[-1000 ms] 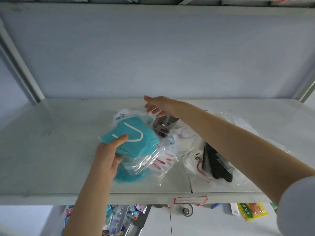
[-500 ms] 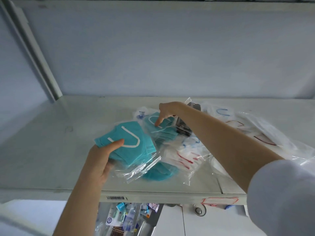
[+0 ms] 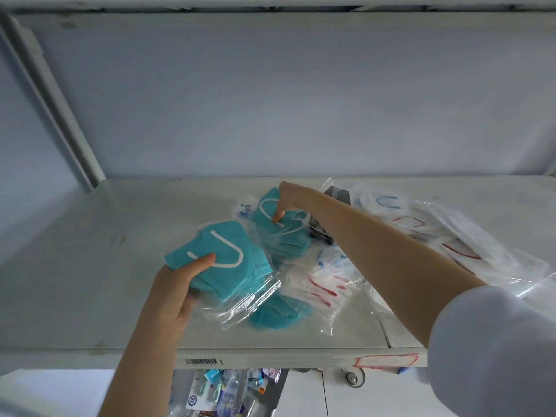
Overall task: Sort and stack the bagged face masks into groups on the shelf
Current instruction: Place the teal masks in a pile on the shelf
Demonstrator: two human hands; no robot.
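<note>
3 clear plastic bags of teal masks are counted on the white shelf [image 3: 90, 296]. Bag no. 1 [image 3: 222, 260] is clasped by the left hand [image 3: 177, 296], thumb on top, nr the front edge. Bag no. 2 [image 3: 285, 236], further back, is met by curled fingertips of the right hand [image 3: 288, 200]; whether that grip is clenched can't be told. Bag no. 3 [image 3: 276, 314] is left lying flat.

A loose white sleeve [image 3: 493, 350] covers the right upper arm.
</note>
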